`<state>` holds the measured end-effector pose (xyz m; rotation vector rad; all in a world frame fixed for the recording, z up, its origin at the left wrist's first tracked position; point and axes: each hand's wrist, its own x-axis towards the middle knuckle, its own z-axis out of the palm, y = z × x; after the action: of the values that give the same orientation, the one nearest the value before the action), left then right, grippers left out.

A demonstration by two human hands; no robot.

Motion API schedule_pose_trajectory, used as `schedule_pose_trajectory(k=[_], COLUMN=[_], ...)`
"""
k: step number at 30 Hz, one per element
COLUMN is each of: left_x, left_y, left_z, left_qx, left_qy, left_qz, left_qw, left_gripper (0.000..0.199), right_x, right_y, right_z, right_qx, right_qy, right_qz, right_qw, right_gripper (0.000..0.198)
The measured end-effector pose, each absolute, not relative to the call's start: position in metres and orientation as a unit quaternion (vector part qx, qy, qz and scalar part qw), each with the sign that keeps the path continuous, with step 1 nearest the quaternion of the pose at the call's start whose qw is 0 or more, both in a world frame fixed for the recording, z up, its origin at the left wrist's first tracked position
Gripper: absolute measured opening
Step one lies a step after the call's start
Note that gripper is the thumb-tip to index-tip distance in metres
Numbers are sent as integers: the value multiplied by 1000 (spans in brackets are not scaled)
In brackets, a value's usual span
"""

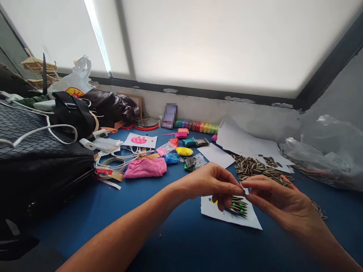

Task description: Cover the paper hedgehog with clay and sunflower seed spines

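My left hand (pixel 211 183) and my right hand (pixel 276 198) meet fingertip to fingertip over the table. Between their pinched fingers is a small, pale-edged sunflower seed (pixel 244 189), mostly covered by the fingertips. Beneath them lies a white paper sheet (pixel 231 220) bearing a fan of sunflower seeds (pixel 238 212) dotted with green clay balls (pixel 241 205). Some yellow clay and a blue dot show at its left, partly behind my left fingers. Just beyond my right hand spreads a heap of loose sunflower seeds (pixel 252 168).
Clay packets, including a yellow one (pixel 184 151), lie mid-table near a pink cloth (pixel 146 167). Blank sheets (pixel 241 139) and a plastic bag (pixel 326 158) are at the right. A black bag (pixel 48 166) and white cables crowd the left. A phone (pixel 169 115) leans against the wall.
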<state>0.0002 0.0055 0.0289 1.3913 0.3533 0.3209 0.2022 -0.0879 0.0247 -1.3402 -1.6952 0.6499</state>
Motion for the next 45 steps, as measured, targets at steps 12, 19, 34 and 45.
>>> schedule_pose_trajectory(k=[12,19,34,45], left_x=[-6,-7,-5,-3], left_y=[13,26,16,15], left_z=[32,17,26,27], left_qx=[687,785,868,890], left_qy=[203,306,308,300], left_qz=[98,-2,-116,-123], left_qw=[691,538,371,320], left_gripper=[27,12,13,21], right_x=[192,197,178,176], right_y=[-101,-122,-107,-104], right_z=[36,7,-16,-21], right_qx=[-497,-468,-412,-414], right_qy=[-761,-827,-849,-846], right_qz=[23,-89,-163,-183], right_qw=[417,299,288,280], right_gripper=[4,10,18,21])
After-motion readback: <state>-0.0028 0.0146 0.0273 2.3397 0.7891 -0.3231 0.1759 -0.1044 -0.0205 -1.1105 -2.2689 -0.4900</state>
